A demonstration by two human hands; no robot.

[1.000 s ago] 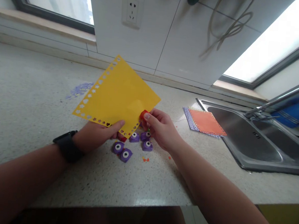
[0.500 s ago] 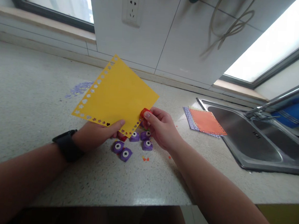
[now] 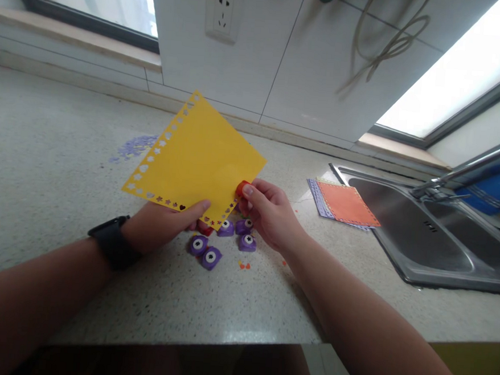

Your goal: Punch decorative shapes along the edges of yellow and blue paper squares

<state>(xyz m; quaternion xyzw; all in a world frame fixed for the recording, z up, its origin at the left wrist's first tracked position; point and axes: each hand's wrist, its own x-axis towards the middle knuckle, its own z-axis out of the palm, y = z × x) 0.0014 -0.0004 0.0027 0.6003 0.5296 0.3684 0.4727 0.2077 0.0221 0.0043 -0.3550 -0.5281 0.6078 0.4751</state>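
A yellow sheet of paper [image 3: 205, 156] is held tilted above the counter, with punched shapes along its left and lower edges. My left hand [image 3: 173, 219] is closed on the lower edge, thumb on top and fingers hidden beneath. My right hand [image 3: 271, 212] grips a small red craft punch [image 3: 242, 188] at the sheet's lower right edge, the thumb pressed on it. Below the paper lie several purple craft punches [image 3: 211, 258] with white discs. Another red punch [image 3: 205, 228] is partly covered by the sheet.
Lilac paper bits [image 3: 135, 147] lie in a pile at the left. Orange scraps [image 3: 244, 266] dot the counter [image 3: 147, 306]. To the right, a stack of punched sheets, orange on top [image 3: 347, 204], overlaps the edge of a steel sink [image 3: 426, 245]. A wall socket [image 3: 223, 13] is behind.
Both hands keep their holds on the paper and the red punch. The whole view has shifted very slightly; the right thumb sits a little differently on the punch.
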